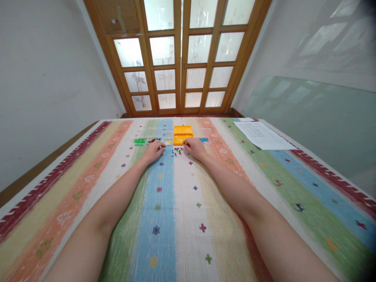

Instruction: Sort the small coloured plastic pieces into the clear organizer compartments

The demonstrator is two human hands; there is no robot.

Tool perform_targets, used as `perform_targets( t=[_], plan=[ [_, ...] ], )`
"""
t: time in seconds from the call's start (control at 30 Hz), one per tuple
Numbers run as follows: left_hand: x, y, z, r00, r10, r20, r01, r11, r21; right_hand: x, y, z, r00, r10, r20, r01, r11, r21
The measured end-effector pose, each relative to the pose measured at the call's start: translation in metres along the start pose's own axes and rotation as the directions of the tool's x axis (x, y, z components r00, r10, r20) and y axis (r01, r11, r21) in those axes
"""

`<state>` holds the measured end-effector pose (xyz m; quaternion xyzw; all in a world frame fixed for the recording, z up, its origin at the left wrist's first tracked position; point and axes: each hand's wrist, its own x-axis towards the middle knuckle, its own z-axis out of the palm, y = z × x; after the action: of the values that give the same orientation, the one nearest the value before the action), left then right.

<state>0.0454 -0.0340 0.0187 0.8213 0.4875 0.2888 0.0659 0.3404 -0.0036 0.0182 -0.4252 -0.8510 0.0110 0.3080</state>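
Note:
Small loose pieces (176,151), mixed blue, red, green and dark, lie scattered on the cloth between my hands. An orange box (183,131) with its lid raised stands just behind them, with a few pale pieces inside. My right hand (195,147) is at the box's front right corner, fingertips pinched; anything between them is too small to make out. To the left, my left hand (154,152) rests in front of clear boxes, fingers curled together and their contents hidden. Those boxes hold green pieces (140,141), dark red pieces (153,140) and yellow pieces (168,142).
Right of the orange box, a clear box holds blue pieces (203,140). Sheets of paper (261,135) lie at the table's far right. A striped tablecloth (188,235) covers the table. Beyond its far edge are wooden doors with glass panes (181,58); a glass panel (317,117) leans at right.

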Motion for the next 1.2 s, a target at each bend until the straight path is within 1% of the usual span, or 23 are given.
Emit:
perform_targets(
  t=[0.07, 0.17, 0.27, 0.4, 0.6, 0.7, 0.8, 0.87, 0.97, 1.1, 1.2],
  plan=[
    [0.0, 0.008, 0.004, 0.995, 0.072, 0.068, -0.072, 0.997, 0.004, 0.0, -0.001, -0.001, 1.0, 0.004, 0.008, -0.003, 1.0, -0.005],
    [-0.001, 0.015, 0.009, 0.976, 0.162, 0.145, -0.169, 0.985, 0.039, 0.001, -0.002, -0.002, 0.999, 0.022, 0.024, -0.021, 1.0, -0.01],
    [-0.001, 0.019, 0.01, 0.961, 0.198, 0.191, -0.217, 0.972, 0.085, 0.001, -0.003, -0.003, 0.999, 0.029, 0.04, -0.029, 1.0, -0.01],
    [-0.001, 0.02, 0.009, 0.965, 0.178, 0.192, -0.198, 0.976, 0.09, 0.001, -0.006, -0.005, 0.998, 0.03, 0.048, -0.03, 1.0, -0.003],
    [-0.002, 0.016, 0.012, 0.978, 0.143, 0.15, -0.154, 0.986, 0.06, 0.001, -0.012, -0.007, 0.998, 0.002, 0.065, -0.002, 1.0, 0.009],
    [-0.002, 0.012, 0.013, 0.985, 0.121, 0.122, -0.129, 0.99, 0.059, 0.001, -0.019, -0.006, 0.989, -0.074, 0.13, 0.067, 0.996, 0.057],
    [-0.002, 0.007, 0.013, 0.988, 0.111, 0.107, -0.118, 0.991, 0.056, 0.001, -0.029, -0.003, 0.963, -0.159, 0.22, 0.142, 0.986, 0.09],
    [-0.002, 0.005, 0.013, 0.989, 0.112, 0.102, -0.118, 0.992, 0.054, 0.001, -0.035, -0.001, 0.946, -0.185, 0.267, 0.172, 0.982, 0.073],
    [-0.002, 0.004, 0.013, 0.989, 0.106, 0.101, -0.112, 0.992, 0.053, 0.0, -0.04, 0.0, 0.932, -0.188, 0.309, 0.19, 0.982, 0.023],
    [-0.001, 0.004, 0.013, 0.989, 0.108, 0.101, -0.114, 0.992, 0.057, -0.001, -0.04, 0.004, 0.939, -0.167, 0.3, 0.177, 0.984, -0.007],
    [-0.001, 0.005, 0.013, 0.99, 0.098, 0.106, -0.104, 0.993, 0.061, -0.001, -0.04, 0.007, 0.941, -0.181, 0.286, 0.185, 0.983, 0.013]
  ],
)
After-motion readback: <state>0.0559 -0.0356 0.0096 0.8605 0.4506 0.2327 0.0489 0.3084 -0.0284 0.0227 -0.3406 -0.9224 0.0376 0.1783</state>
